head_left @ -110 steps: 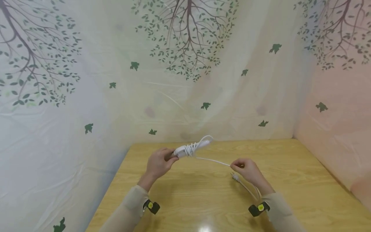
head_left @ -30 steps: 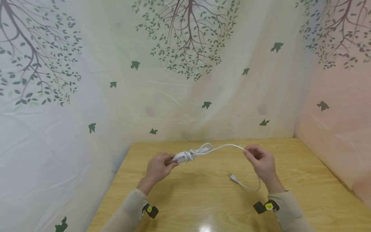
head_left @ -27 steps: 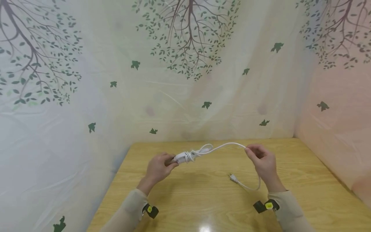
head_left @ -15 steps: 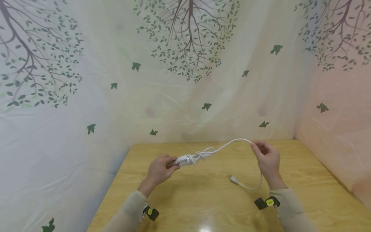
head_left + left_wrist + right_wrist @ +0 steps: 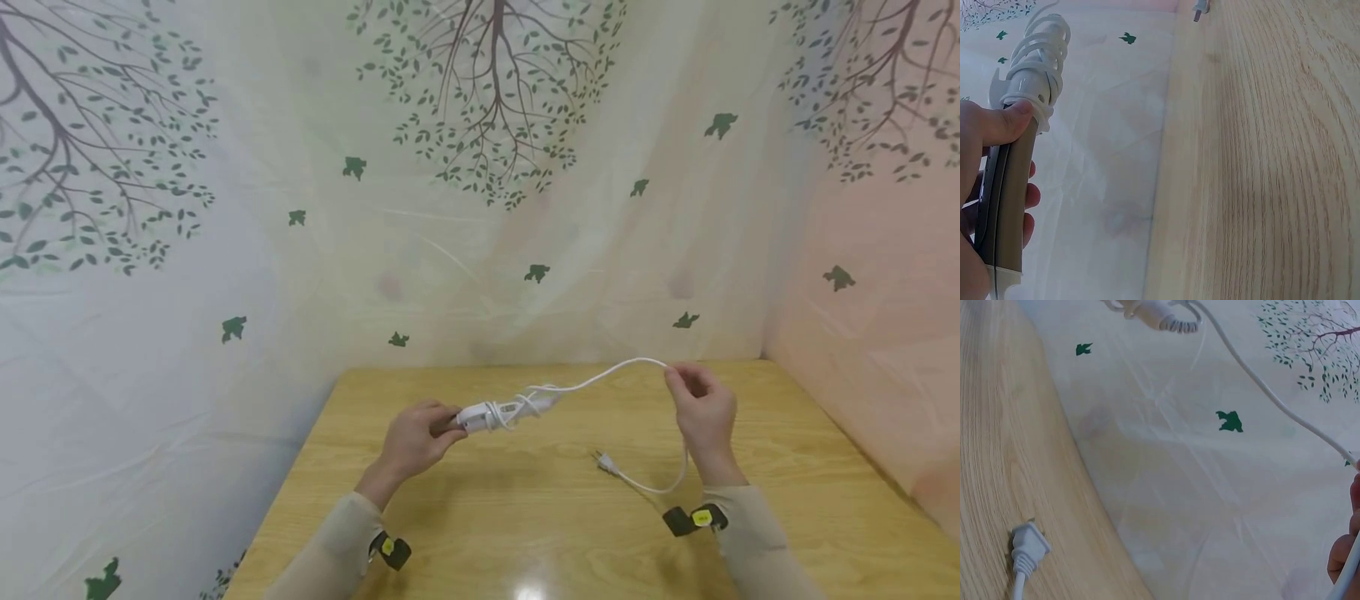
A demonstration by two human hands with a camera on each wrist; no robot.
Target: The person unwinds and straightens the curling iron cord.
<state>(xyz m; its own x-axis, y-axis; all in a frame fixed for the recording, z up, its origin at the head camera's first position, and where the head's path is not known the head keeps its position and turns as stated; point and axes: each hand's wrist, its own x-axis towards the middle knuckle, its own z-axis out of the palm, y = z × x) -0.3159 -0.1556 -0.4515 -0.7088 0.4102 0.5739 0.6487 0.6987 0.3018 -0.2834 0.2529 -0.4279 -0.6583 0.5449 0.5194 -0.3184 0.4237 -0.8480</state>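
My left hand (image 5: pixel 414 440) grips a hair iron (image 5: pixel 474 417) by its brown barrel, thumb along it in the left wrist view. The iron is held above the table, its white handle pointing right. Loose loops of white cord (image 5: pixel 1041 50) wind round that handle. My right hand (image 5: pixel 705 417) pinches the power cord (image 5: pixel 622 364) between thumb and fingers; from there the cord arches back to the handle. Below the right hand the cord hangs down and curves left to its two-pin plug (image 5: pixel 606 463). Only part of the right hand shows in the right wrist view.
A wood-grain table (image 5: pixel 510 508) lies under both hands. Behind it and at its sides hang pale sheets (image 5: pixel 450 292) printed with trees and green birds. A small dark camera (image 5: pixel 392 550) is strapped to each wrist.
My right hand has shifted right and away, drawing the cord out longer and up over the handle's end. Fewer, looser loops circle the handle. My left hand has barely moved.
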